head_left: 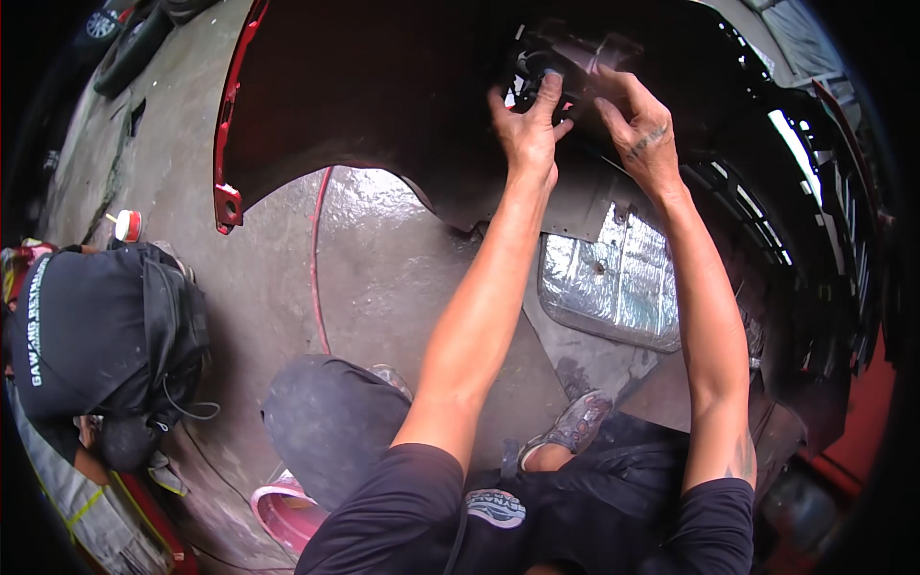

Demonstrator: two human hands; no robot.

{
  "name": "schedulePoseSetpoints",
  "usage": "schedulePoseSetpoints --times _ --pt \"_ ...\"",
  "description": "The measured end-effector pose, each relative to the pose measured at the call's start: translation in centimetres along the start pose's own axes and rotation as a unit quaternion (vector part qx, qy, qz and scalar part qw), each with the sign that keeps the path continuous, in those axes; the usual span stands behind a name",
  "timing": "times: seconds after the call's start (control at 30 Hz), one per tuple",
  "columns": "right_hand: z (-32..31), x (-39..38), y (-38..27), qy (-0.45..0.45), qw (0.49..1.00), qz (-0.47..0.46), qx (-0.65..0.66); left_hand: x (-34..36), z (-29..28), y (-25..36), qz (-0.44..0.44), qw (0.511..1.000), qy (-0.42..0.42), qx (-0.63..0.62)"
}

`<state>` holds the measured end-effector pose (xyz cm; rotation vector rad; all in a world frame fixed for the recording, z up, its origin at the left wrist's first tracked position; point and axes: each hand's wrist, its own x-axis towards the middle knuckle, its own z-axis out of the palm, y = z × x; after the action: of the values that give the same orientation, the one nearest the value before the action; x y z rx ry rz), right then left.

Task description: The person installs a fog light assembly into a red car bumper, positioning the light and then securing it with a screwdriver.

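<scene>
A large car body panel, probably a bumper [374, 86], arches across the top with its dark inner side toward me and a red edge at its left. My left hand [530, 139] is at an opening in it, thumb raised and fingers curled around a small black part [546, 65]. Close by on the right, my right hand [644, 139] has its thumb and forefinger bent toward each other beside the same spot. Blur and a pale glare keep me from making out what they pinch, if anything.
A person in a dark shirt [105, 326] bends down at the left. Below the panel lie a red hose [318, 259] and a silvery foil-covered sheet [613, 278]. A pink tub-like object [283, 508] stands near my knee; a small red-and-white can [128, 226] is farther off.
</scene>
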<state>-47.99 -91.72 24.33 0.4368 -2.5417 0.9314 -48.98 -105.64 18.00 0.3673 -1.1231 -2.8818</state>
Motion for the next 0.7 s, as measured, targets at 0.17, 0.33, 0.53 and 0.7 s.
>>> schedulePoseSetpoints --times 0.17,0.33,0.53,0.7 --pt "0.1 0.1 0.3 0.013 1.0 -0.011 -0.008 0.4 0.2 0.5 -0.016 0.998 0.018 0.052" --pt "0.1 0.1 0.9 0.019 1.0 -0.024 0.008 0.3 -0.3 0.4 -0.025 0.998 -0.019 0.056" --pt "-1.7 -0.5 1.7 -0.006 0.999 0.023 0.04 0.2 -0.6 0.5 0.003 0.998 -0.025 0.057" --pt "-4.6 -2.2 4.3 0.009 0.99 0.125 0.062 0.1 -0.6 -0.1 -0.014 0.997 -0.048 0.058"
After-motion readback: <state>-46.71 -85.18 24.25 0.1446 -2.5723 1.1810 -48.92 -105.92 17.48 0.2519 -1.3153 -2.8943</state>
